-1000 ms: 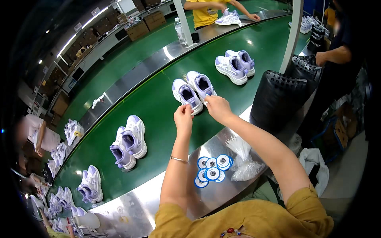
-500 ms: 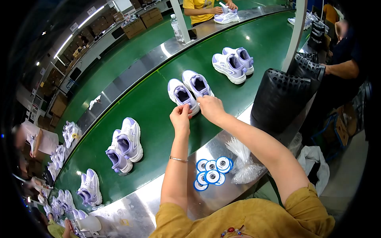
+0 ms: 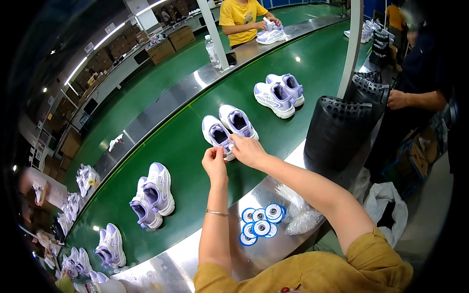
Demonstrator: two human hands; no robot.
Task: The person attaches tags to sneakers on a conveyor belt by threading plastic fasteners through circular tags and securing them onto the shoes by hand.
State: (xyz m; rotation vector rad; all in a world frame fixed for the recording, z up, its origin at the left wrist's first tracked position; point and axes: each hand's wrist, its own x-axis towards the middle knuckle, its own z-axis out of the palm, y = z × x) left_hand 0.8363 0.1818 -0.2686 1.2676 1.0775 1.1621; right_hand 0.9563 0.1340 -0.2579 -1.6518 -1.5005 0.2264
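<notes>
A pair of white and lilac sneakers stands on the green belt in front of me, the left sneaker (image 3: 216,131) beside the right sneaker (image 3: 238,122). My left hand (image 3: 215,165) is closed in a pinch just behind the left sneaker's heel. Close beside it, my right hand (image 3: 249,151) also pinches, its fingertips at the heels and partly covering them. Whatever lies between the fingers of either hand is too small to make out. Round blue-and-white tags (image 3: 261,227) lie overlapped on the metal ledge, next to a bundle of clear plastic strands (image 3: 299,215).
More sneaker pairs stand on the green belt (image 3: 195,183), including one pair (image 3: 152,195) to the left and another (image 3: 279,95) farther right. Black perforated rolls (image 3: 337,132) stand at right by a post. Across the belt, a person in yellow (image 3: 242,22) handles a sneaker.
The view has shifted, so the sneakers and my hands sit lower in it. Both hands stay pinched near the left sneaker's heel.
</notes>
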